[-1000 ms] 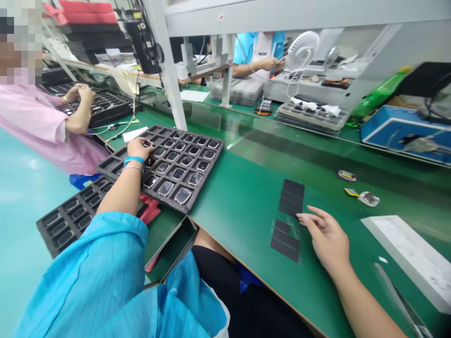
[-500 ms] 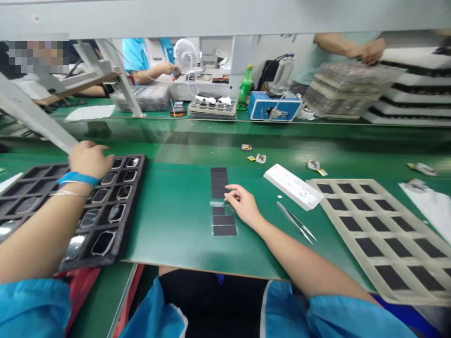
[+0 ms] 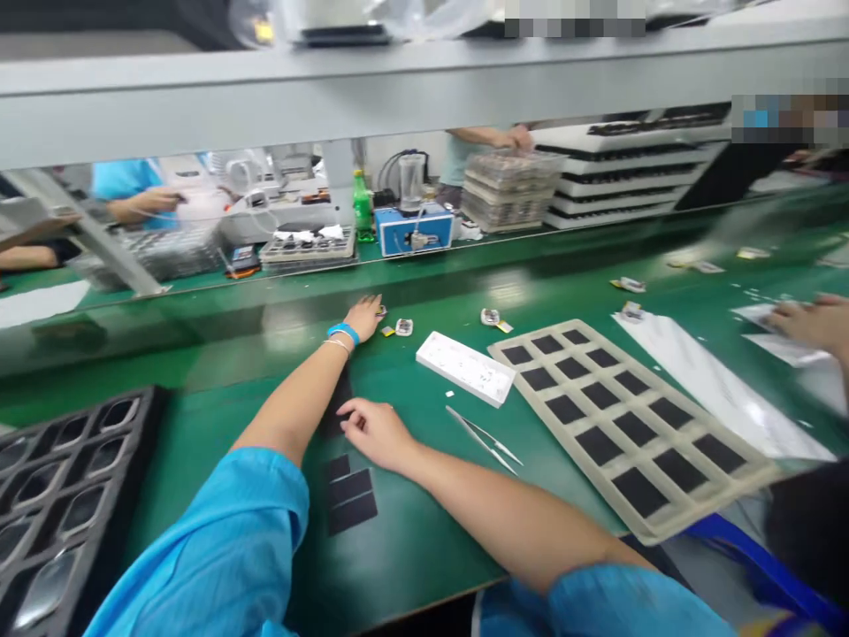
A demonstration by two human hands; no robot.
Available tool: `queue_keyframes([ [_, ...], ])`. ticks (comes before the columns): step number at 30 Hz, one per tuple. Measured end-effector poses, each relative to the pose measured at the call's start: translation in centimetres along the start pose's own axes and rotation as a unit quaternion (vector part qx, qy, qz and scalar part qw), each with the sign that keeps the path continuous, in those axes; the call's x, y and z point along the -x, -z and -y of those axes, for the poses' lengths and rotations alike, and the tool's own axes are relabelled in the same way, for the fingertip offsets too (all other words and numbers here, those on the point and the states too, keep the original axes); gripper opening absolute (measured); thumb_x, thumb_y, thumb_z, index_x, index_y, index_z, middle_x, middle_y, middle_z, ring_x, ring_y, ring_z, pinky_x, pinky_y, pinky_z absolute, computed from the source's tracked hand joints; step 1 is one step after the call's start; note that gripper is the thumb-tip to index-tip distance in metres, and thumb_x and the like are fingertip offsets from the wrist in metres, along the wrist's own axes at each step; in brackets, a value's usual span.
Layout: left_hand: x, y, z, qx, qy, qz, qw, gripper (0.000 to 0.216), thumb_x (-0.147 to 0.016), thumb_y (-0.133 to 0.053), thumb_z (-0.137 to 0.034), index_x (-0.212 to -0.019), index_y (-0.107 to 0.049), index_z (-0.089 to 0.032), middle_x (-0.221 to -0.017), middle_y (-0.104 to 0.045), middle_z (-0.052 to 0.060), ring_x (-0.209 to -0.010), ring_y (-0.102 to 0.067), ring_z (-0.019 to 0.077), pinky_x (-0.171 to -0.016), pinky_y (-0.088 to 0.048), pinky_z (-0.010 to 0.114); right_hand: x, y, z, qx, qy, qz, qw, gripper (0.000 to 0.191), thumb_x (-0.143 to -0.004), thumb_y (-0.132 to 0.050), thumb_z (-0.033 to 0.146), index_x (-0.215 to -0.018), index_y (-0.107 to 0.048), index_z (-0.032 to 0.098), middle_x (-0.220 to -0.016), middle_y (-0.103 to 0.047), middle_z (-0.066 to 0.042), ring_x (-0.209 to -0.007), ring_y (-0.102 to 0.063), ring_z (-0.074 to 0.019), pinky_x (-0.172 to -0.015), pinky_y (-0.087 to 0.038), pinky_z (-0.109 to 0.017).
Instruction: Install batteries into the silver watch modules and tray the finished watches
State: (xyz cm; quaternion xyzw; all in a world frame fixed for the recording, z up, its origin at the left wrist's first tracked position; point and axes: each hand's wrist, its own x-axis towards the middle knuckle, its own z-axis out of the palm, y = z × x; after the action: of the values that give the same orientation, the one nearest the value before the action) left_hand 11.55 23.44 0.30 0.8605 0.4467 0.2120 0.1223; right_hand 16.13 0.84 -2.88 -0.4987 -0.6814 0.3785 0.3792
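My left hand (image 3: 364, 320) reaches across to the far side of the green bench, fingers stretched out and touching a small electronic part (image 3: 381, 310) that shows partly beside the fingertips. My right hand (image 3: 377, 432) is low over the bench with its fingers curled inward; whatever they hold, if anything, I cannot make out. Under and beside it lie dark rectangular pieces (image 3: 354, 501) in a column, partly covered by my left forearm. Next to my left hand sits another small part (image 3: 403, 327) with a yellow tab.
A black compartment tray (image 3: 142, 442) with framed glass pieces stands at left. Right of my hands are a white block (image 3: 465, 367), metal tweezers (image 3: 484, 441) and a beige tray (image 3: 523, 394) of black rectangles. A co-worker's hand (image 3: 813, 323) rests over white sheets at far right.
My left hand has left the black tray and moved to the small part at the back. My right hand stays by the dark pieces. The view has turned right.
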Motion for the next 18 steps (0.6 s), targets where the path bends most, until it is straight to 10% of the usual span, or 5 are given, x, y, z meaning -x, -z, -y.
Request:
queue_keyframes([
  [9, -1.8, 0.4, 2.1, 0.226, 0.123, -0.04, 0.965, 0.036, -0.093, -0.06, -0.037, -0.122, -0.059, -0.017, -0.128, -0.058, 0.011, -0.112, -0.059, 0.0244, -0.095, -0.052, 0.046, -0.4, 0.5, -0.1, 0.004, 0.006, -0.004, 1.0, 0.022, -0.083, -0.059, 0.014, -0.1, -0.069, 0.022, -0.076, -0.072, 0.003, -0.07, -0.063, -0.0123, -0.067, -0.044, -0.022],
  [18, 7.7, 9.8, 1.0, 0.55, 0.163, -0.129, 0.809, 0.017, -0.094, -0.053, -0.017, -0.104, -0.067, -0.012, -0.102, -0.073, 0.012, -0.099, -0.068, 0.0163, -0.1, -0.05, 0.034, -0.4, 0.5, -0.7, -0.017, 0.004, -0.004, 1.0, 0.02, -0.082, -0.057, 0.022, -0.097, -0.07, 0.02, -0.074, -0.072, 0.0, -0.068, -0.066, -0.0146, -0.069, -0.049, -0.026],
])
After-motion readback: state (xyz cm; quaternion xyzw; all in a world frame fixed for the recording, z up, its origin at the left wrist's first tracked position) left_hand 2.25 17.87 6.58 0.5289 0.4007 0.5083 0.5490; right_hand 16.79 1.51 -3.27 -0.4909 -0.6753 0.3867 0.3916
